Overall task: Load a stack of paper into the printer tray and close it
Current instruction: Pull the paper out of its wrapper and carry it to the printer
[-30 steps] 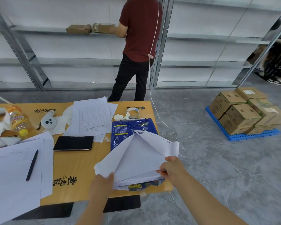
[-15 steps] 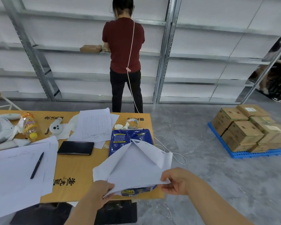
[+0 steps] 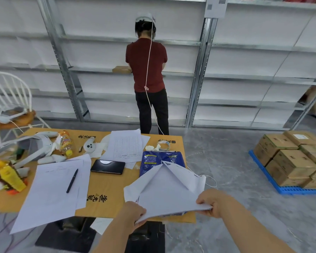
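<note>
A stack of white paper (image 3: 169, 195) is held over the near right corner of the wooden table (image 3: 106, 189). Its wrapper flaps stand open in a peak above it. Under it lies a blue paper ream packet (image 3: 154, 157). My left hand (image 3: 132, 213) grips the stack's near left corner. My right hand (image 3: 209, 203) pinches its near right edge. A dark object (image 3: 66, 234), perhaps the printer, sits on the floor under the table's front edge, mostly hidden.
The table holds loose sheets with a pen (image 3: 72, 180), a black phone (image 3: 108, 167), a bottle (image 3: 67, 143) and a white headset (image 3: 35, 148). A person (image 3: 147, 73) stands at the metal shelves. Cardboard boxes (image 3: 294, 159) sit on a blue pallet, right. A white chair (image 3: 9, 99) stands left.
The camera has tilted up and pulled back, so more of the shelves and the person shows. Both hands have drawn the paper stack nearer to me and flattened it.
</note>
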{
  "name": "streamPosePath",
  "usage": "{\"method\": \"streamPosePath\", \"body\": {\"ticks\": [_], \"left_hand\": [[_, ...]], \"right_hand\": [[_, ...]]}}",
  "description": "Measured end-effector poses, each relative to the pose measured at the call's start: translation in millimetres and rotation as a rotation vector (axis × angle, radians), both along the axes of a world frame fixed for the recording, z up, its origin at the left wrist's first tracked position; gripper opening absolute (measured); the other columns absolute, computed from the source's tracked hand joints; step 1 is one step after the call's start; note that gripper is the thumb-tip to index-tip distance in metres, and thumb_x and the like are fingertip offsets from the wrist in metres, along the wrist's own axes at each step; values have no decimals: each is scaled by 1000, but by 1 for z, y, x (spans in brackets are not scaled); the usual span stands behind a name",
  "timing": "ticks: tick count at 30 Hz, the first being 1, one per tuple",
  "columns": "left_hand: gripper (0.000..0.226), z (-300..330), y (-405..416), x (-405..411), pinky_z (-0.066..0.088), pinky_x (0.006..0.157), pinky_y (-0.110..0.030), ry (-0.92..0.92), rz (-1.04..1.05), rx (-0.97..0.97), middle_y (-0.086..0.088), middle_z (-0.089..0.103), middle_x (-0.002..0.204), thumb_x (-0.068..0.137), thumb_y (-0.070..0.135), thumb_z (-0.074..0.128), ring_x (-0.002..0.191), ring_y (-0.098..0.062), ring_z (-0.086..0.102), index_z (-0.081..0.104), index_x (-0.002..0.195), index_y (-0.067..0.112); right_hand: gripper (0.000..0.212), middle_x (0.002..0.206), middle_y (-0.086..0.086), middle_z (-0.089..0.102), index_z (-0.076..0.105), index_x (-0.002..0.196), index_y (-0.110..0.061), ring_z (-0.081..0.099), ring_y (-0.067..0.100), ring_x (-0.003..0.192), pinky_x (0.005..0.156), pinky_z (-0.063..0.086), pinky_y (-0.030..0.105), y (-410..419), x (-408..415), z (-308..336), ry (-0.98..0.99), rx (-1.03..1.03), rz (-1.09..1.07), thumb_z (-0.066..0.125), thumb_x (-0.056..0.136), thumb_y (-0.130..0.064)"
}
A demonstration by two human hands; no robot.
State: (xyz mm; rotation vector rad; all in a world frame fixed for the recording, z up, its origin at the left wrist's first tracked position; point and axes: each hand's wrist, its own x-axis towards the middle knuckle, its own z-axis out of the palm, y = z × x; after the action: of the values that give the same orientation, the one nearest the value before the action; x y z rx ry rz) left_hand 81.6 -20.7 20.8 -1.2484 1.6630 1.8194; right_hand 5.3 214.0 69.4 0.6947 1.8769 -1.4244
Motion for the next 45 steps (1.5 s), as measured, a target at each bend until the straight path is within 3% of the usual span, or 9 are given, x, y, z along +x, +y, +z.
{"method": "streamPosePath", "body": {"ticks": [6, 10, 13, 16, 24, 29, 34, 37, 45], "left_hand": [[8, 40, 4, 45, 50, 47, -22, 79, -32, -15, -13, 62, 90, 88, -4, 59, 85, -23, 65, 56, 87, 3], [12, 57, -3, 74, 49, 50, -22, 203, -131, -121, -8, 57, 80, 89, -2, 56, 69, -16, 58, 54, 81, 7], [15, 77, -8, 99, 46, 61, -25, 308, -199, -241, -11, 62, 91, 91, 7, 52, 78, -20, 57, 57, 104, 1], [14, 95, -19, 122, 44, 64, -26, 407, -173, -307, -7, 61, 95, 94, 10, 48, 81, -19, 56, 55, 106, 7], [23, 134, -74, 185, 44, 85, -37, 489, 12, -500, -10, 55, 111, 95, 14, 44, 96, -26, 52, 51, 117, 10], [38, 146, -114, 223, 40, 84, -33, 445, 202, -577, -11, 51, 120, 97, 13, 43, 98, -22, 46, 44, 134, 7], [20, 152, -156, 256, 51, 89, -44, 447, 408, -558, -13, 62, 107, 93, 8, 46, 98, -34, 60, 54, 110, 11], [22, 154, -178, 271, 52, 84, -44, 420, 505, -586, -14, 64, 104, 92, 7, 46, 96, -35, 62, 55, 112, 7], [10, 160, -212, 314, 51, 75, -42, 358, 772, -701, -11, 59, 93, 96, 5, 45, 85, -31, 57, 53, 98, 10]], "right_hand": [[21, 81, 19, 63, 53, 99, 4, 68, 26, 45, 36, 54, 28, 2, 41, 31, 73, 35, 66, 42, 86, 16], [15, 77, 14, 59, 54, 85, 0, 60, 23, 63, 36, 50, 25, 2, 78, 57, 165, 106, 99, 47, 86, 13], [12, 82, 15, 59, 54, 93, 0, 59, 26, 69, 48, 46, 26, -4, 98, 69, 254, 126, 135, 50, 85, 9], [15, 98, 18, 60, 54, 100, -1, 59, 30, 86, 59, 47, 29, -20, 115, 80, 337, 71, 165, 47, 87, 6], [18, 104, 18, 65, 58, 93, -13, 62, 36, 95, 81, 50, 35, -100, 150, 95, 551, -6, 293, 46, 83, -3], [20, 95, 12, 62, 56, 99, -10, 58, 20, 74, 56, 44, 24, -163, 171, 104, 611, -69, 424, 43, 87, -2], [19, 93, 8, 62, 55, 103, -10, 57, 18, 78, 59, 44, 24, -230, 175, 104, 695, -91, 597, 43, 89, -3], [19, 85, 2, 57, 54, 100, -8, 52, 11, 70, 53, 39, 21, -267, 177, 107, 678, -148, 697, 41, 89, 0], [29, 108, 15, 65, 60, 106, -10, 62, 34, 100, 79, 51, 35, -352, 190, 113, 666, -279, 937, 43, 84, -2]]}}
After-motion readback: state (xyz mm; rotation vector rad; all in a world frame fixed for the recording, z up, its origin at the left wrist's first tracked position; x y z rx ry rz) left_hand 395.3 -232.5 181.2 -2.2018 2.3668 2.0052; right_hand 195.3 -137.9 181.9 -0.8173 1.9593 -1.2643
